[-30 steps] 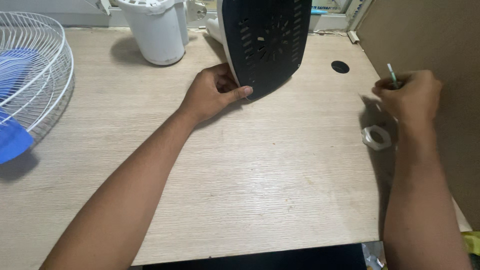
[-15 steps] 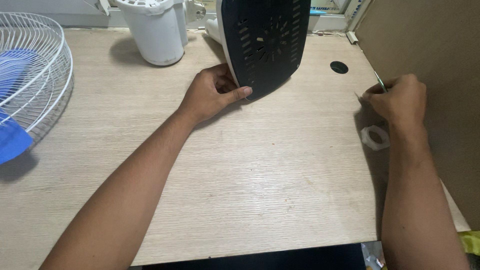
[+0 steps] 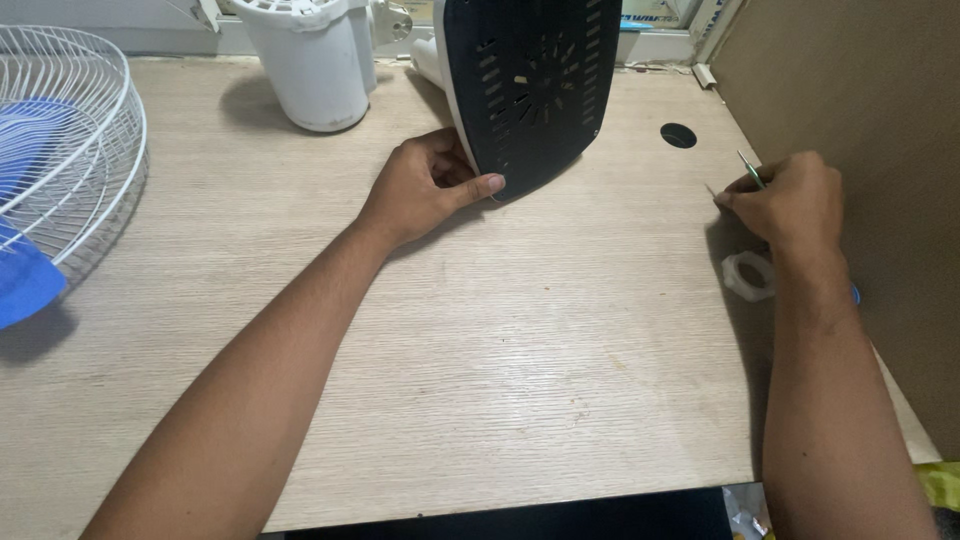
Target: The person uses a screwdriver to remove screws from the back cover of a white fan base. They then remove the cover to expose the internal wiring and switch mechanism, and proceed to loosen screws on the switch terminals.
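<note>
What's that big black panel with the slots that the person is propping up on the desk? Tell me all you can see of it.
The black panel looks like the plastic underside of a fan base, rimmed in white, with rows of short vent slots around its middle. It stands tilted on its rounded lower edge on the wooden desk, near the back. The left hand grips its lower left edge, thumb against the black face.
</note>
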